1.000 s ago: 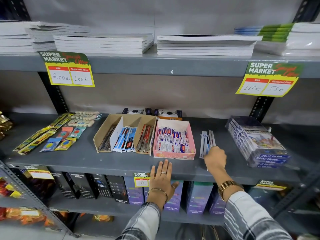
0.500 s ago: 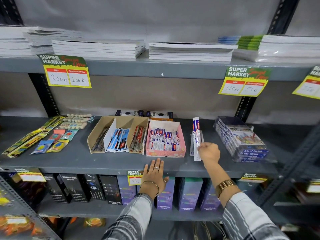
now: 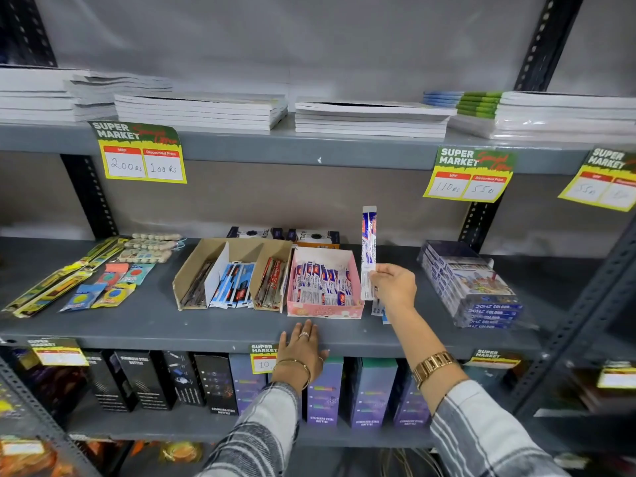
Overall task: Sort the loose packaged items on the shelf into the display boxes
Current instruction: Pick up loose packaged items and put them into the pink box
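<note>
Head view, with the pink display box [image 3: 325, 306] as the landmark. Since a second ago the right hand [image 3: 394, 287] has come off the shelf beside that box's right wall. It has lifted one long white-and-blue packet [image 3: 369, 249], which now stands almost upright just right of the box, pinched near its lower end between thumb and fingers. My judgement: the pick is done, and what remains for this piece is tipping it over the right wall to lie among the matching packets already inside. A few more loose packets [image 3: 378, 309] lie on the grey shelf [image 3: 206, 325] just right of the box, below the raised hand.

The left hand [image 3: 303, 346] rests flat and open on the shelf's front edge, just in front of the box, gripping nothing. Left of the pink box stands the brown divided box [image 3: 192, 273].

The wrist partly covers the loose packets, so their count is unclear, and the print on the lifted packet is too small to read.
</note>
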A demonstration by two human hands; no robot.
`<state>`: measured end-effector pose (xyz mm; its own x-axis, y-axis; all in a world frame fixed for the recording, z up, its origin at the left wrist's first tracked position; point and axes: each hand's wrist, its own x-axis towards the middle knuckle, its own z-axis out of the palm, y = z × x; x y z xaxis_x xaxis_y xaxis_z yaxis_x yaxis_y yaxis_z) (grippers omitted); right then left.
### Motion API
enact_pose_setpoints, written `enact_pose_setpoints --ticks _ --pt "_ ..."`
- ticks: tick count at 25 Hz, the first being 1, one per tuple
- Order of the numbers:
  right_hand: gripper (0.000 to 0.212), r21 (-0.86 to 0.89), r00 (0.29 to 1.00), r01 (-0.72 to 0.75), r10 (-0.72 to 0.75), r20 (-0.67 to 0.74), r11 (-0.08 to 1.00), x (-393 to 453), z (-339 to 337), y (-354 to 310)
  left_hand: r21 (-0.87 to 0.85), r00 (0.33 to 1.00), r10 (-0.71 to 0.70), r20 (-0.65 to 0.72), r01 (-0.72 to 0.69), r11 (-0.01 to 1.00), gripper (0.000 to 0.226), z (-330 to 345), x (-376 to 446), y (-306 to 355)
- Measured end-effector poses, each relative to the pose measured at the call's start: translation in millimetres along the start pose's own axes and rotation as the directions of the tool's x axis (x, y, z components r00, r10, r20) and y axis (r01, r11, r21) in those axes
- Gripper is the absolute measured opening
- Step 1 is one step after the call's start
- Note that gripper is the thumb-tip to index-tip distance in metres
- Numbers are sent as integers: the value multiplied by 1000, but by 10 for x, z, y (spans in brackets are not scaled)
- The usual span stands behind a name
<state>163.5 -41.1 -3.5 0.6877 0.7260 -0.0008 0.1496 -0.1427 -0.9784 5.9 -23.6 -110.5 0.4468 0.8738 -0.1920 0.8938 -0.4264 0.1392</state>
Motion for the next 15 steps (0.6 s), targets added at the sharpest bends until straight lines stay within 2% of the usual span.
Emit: enact_pose_setpoints --ticks 7,15 --pt "20 -121 999 -22 26 31 992 114 272 151 80 1000 -29 -9 29 996 56 -67 3 -173" --pt "20 -238 997 -27 45 69 971 412 669 276 46 999 -17 -44 19 999 59 50 29 -222"
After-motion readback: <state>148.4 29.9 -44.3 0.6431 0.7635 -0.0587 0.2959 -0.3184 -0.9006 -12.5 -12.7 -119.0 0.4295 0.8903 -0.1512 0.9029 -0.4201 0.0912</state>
